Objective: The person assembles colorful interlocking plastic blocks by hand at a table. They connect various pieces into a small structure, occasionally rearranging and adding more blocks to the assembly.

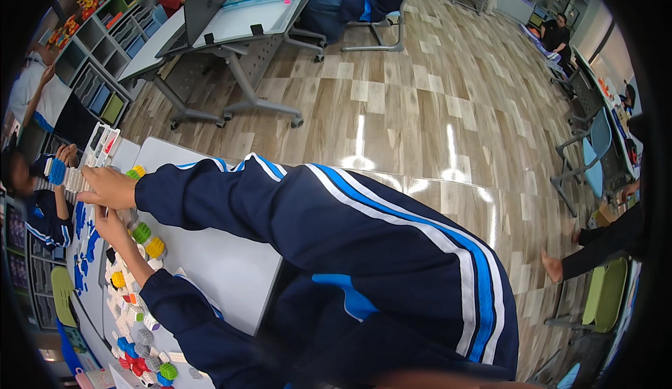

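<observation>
My right hand [110,187] is wrapped round a short rod of connected building blocks, white and ridged with a blue section [56,172] at its far end. Just below it, my left hand [114,226] is raised close against the right, its fingers curled; what they grip, if anything, is hidden. Near my left wrist lie a green block [142,233] and a yellow block [155,247], joined in a row. Another green and yellow piece [136,172] shows beside my right cuff.
Loose blocks [133,364] in several colours and blue flat pieces [82,249] cover the left of the white table [217,263]. A white tray [103,144] stands beyond my hands. Across the table, another person's hand [66,154] is raised close to the rod. Folding tables with a laptop [203,14] stand farther off.
</observation>
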Tool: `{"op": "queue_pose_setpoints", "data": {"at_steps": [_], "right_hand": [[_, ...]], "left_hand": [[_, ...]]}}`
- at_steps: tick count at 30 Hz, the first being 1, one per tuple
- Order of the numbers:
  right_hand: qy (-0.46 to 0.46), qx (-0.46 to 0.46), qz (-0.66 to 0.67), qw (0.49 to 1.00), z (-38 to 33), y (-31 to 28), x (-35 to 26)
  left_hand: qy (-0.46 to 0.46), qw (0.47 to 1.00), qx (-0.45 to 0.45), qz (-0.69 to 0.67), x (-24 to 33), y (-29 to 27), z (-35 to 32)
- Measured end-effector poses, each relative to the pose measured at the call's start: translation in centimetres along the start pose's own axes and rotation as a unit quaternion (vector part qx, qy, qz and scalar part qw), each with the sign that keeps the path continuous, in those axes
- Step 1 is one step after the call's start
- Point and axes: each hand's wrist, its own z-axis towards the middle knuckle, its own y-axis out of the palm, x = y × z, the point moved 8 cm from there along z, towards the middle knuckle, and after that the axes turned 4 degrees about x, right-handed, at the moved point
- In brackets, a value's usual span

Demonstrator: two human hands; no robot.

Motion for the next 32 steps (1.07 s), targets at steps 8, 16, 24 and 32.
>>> {"op": "queue_pose_setpoints", "data": {"at_steps": [8, 16, 24, 32], "right_hand": [[0.028, -0.01, 0.009, 1.0, -0.9, -0.7, -1.1], [-0.019, -0.036, 0.042, 0.998, -0.6, -0.8, -1.2], [-0.018, -0.06, 0.04, 0.997, -0.7, -0.6, -0.8], [-0.154, -0.063, -0.219, 0.962, -1.3, 2.9, -2.6]], "left_hand": [[-0.039, 0.999, 0.012, -0.014, -0.4, 0.1, -0.2], [-0.043, 0.998, -0.009, -0.039, -0.7, 0.0, 0.3], [-0.04, 0.999, 0.002, -0.029, 0.1, -0.2, -0.5], [0.024, 0.975, 0.085, 0.202, 1.5, -1.2, -0.9]]}}
